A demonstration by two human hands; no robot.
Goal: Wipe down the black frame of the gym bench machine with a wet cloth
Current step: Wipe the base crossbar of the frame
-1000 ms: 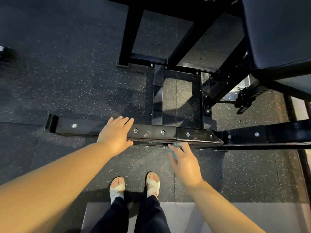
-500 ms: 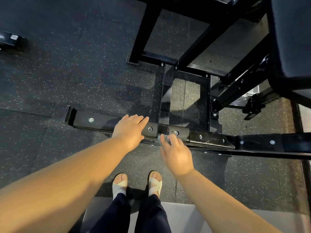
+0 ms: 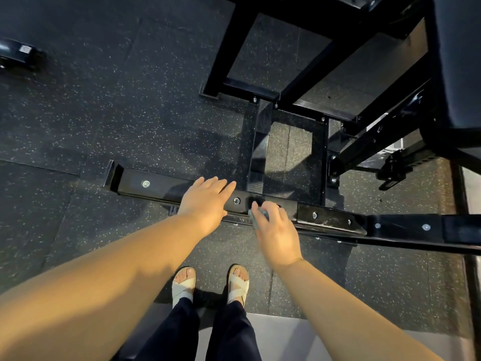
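A long black base bar of the bench frame runs across the floor from left to right, studded with silver bolts. My left hand rests flat on the bar with straight fingers. Just to its right, my right hand grips a small blue-grey cloth and presses it against the bar's near side. Most of the cloth is hidden under the fingers. More black frame beams stand beyond the bar.
The dark padded bench seat overhangs at the upper right. Speckled black rubber flooring surrounds the frame. My feet in pale sandals stand just before the bar. Another black piece of equipment lies at the far left.
My right hand has slid the cloth leftward along the bar, closer to my left hand. The left hand has stayed on the bar. The view has shifted left.
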